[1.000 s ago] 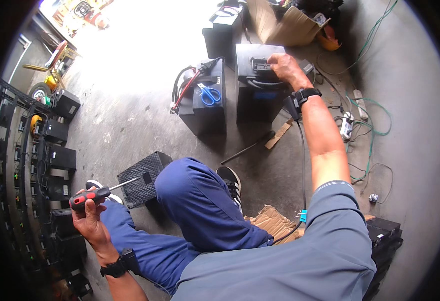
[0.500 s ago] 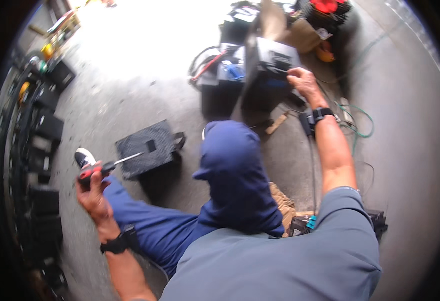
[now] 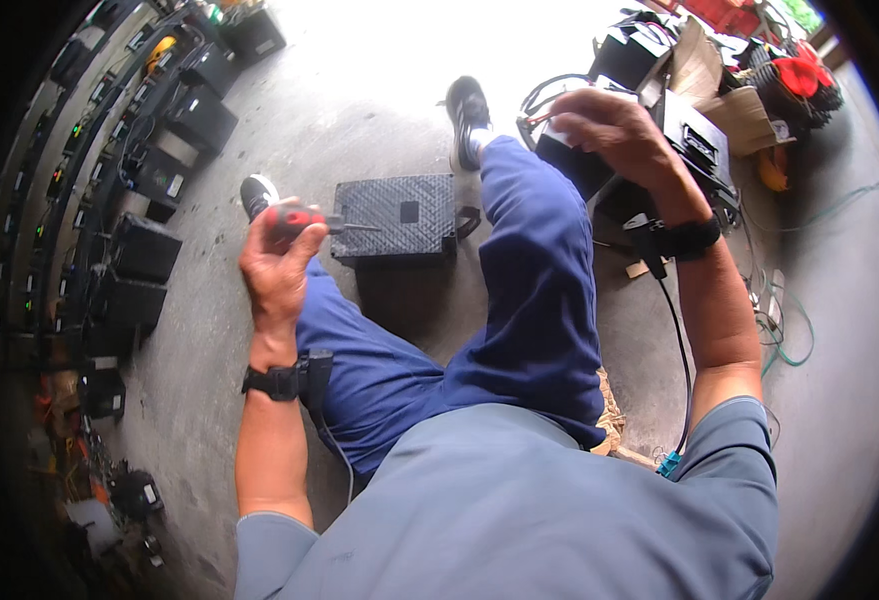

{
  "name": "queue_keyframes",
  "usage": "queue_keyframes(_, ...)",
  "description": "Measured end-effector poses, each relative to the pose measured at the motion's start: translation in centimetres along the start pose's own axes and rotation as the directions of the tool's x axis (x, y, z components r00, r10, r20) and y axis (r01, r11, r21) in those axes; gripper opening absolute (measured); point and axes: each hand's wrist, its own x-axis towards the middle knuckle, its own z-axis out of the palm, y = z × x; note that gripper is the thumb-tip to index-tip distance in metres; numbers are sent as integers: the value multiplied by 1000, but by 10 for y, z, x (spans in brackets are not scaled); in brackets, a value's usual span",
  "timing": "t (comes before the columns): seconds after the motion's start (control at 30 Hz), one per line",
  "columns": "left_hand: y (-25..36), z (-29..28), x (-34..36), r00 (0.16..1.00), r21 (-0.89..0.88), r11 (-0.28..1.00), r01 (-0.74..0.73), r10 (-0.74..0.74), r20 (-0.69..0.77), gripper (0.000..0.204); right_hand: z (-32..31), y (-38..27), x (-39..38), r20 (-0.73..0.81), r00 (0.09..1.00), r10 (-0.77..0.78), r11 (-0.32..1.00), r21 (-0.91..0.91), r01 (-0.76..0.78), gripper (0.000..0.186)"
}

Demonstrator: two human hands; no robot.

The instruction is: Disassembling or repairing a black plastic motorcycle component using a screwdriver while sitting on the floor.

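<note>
My left hand (image 3: 275, 278) grips a screwdriver (image 3: 295, 216) tip-outward, probably for control. Right hand (image 3: 614, 135): curled, blurred, can't tell if holding. Textured black box (image 3: 374, 210) between my legs (image 3: 539, 250), well inside floor's (image 3: 189, 400) left edge, likely for reach.

The left grip (image 3: 277, 266) holds a red-handled screwdriver (image 3: 295, 217).

- We have the case (image 3: 377, 215) on the floor (image 3: 199, 400), between the left shoe (image 3: 258, 193) and the right shoe (image 3: 467, 108).
- Left of it we see the screwdriver (image 3: 294, 219) in the left hand (image 3: 276, 270), its tip (touching or not, we cannot tell) before the case.
- Far left we find a rack (image 3: 56, 180), a row of boxes (image 3: 201, 118) along its right.
- At upper right we see the right hand (image 3: 619, 135) before a cluster of boxes (image 3: 683, 117), a carton (image 3: 742, 118) beyond.
</note>
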Motion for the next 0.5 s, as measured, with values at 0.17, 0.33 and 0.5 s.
queue_keyframes(0.17, -25, 40, -17, 981, 205, 978, -29, -12, 196, 41, 104, 8, 13, 309, 940, -146, 982, 161, 100, 33)
queue_keyframes(0.33, -55, 68, -37, 963, 195, 979, 56, -104, 247, 34, 190, 30, -14, 387, 889, -244, 969, 134, 207, 69)
queue_keyframes(0.5, -85, 83, -44, 910, -44, 956, 290, -261, 322, 41, 202, 74, -23, 507, 859, -76, 989, 149, -1, 77)
